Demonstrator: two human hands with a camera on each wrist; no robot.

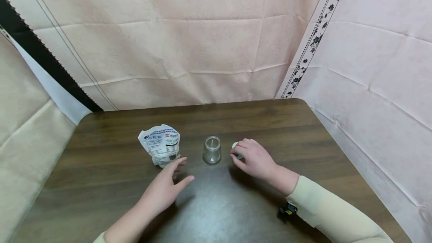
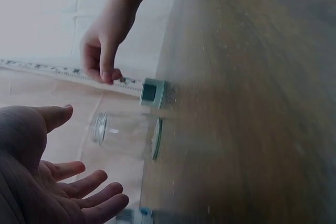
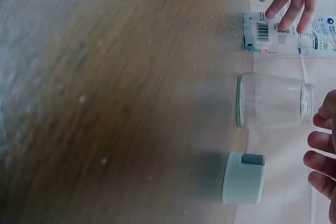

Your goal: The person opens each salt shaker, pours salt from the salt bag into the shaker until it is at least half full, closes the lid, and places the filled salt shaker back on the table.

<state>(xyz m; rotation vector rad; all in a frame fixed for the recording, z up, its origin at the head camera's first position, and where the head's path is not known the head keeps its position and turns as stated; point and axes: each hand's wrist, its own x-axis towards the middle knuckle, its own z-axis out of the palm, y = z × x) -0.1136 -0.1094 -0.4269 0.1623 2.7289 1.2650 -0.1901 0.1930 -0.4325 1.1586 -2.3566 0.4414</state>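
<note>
A clear glass jar (image 1: 212, 153) stands upright and lidless on the table, between the two hands. My left hand (image 1: 163, 188) is held left of the jar and nearer to me, fingers spread and holding nothing. Just beyond its fingertips stands a white printed salt bag (image 1: 162, 144) with a crumpled top. Right of the jar, a pale green cap (image 3: 244, 179) with a darker inset rests on the table. My right hand (image 1: 254, 160) hovers over this cap with loosely bent fingers (image 3: 320, 163), apart from it in the right wrist view. The hand partly hides the cap in the head view.
The brown wooden table (image 1: 111, 190) has rounded far corners, and small white specks show on it in the right wrist view. Pale cloth (image 1: 209, 48) hangs behind and at both sides. A small black device (image 1: 288, 210) sits at the right sleeve.
</note>
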